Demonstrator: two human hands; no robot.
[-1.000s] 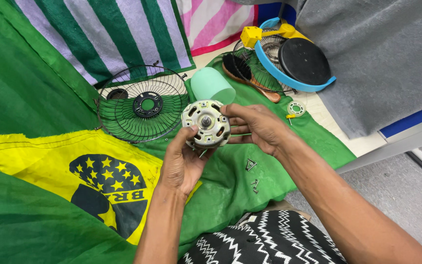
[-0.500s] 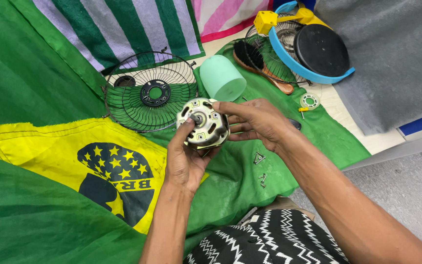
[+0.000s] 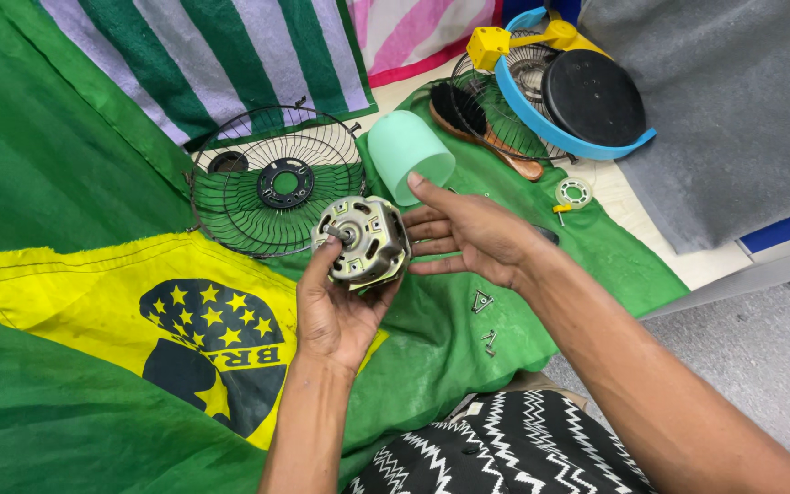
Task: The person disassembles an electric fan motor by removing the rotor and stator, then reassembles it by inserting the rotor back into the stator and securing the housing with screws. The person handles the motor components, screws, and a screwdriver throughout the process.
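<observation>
My left hand (image 3: 336, 306) grips a small metal fan motor (image 3: 363, 240) from below, its shaft pointing toward the upper left. My right hand (image 3: 468, 233) is just to the right of the motor with its fingers spread flat, its fingertips close to the motor's side but not gripping it. Both hands hover above a green cloth (image 3: 432, 348). Behind the motor lies a black wire fan guard (image 3: 272, 183).
A mint-green plastic cap (image 3: 409, 155) lies beside the guard. Several loose screws (image 3: 485, 320) rest on the cloth. At the back right are a wooden brush (image 3: 482, 128), a blue-rimmed fan base with a black disc (image 3: 592, 96), a yellow part (image 3: 491, 44) and a grey cloth (image 3: 733, 101).
My right hand has let go of the motor and opened flat beside it. My left hand still holds the motor, now turned slightly.
</observation>
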